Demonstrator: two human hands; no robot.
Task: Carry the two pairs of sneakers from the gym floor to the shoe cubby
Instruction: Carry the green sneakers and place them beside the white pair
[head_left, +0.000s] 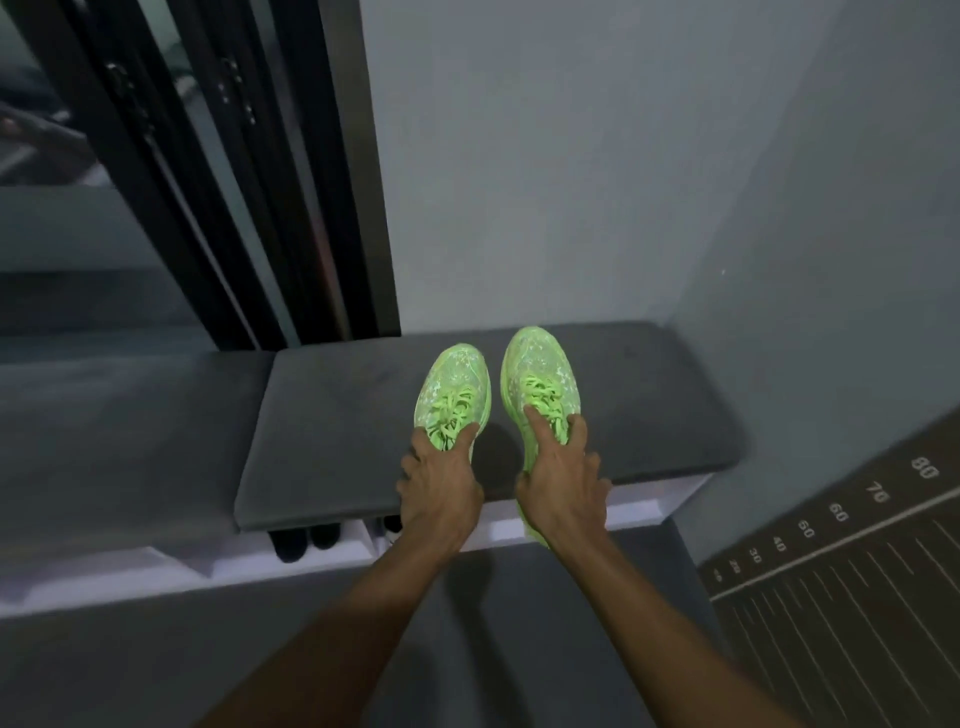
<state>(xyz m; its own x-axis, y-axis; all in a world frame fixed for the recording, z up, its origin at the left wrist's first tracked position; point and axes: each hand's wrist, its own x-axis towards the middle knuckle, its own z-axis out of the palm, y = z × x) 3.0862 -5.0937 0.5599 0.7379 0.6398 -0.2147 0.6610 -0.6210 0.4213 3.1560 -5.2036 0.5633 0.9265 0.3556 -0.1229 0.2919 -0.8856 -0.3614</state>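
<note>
Gripping one green sneaker in each hand, left hand (441, 488) fingers clamped on the left sneaker (453, 395), right hand (563, 480) on the right sneaker (540, 379), I hold both toes toward twelve o'clock over the bench (332, 415), cubby (332, 551) openings at six.

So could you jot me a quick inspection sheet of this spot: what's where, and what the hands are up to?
Surface: grey padded bench cushion over white cubby shelves.
Job's things: two neon green lace-up sneakers, left sneaker and right sneaker, toes towards the wall.
Clutter: dark shoes in the cubby below.
Hands: left hand and right hand each hold one sneaker, fingers on the laces.
Cables: nothing seen.
Surroundings: grey wall, black-framed glass door, numbered floor markings.
</note>
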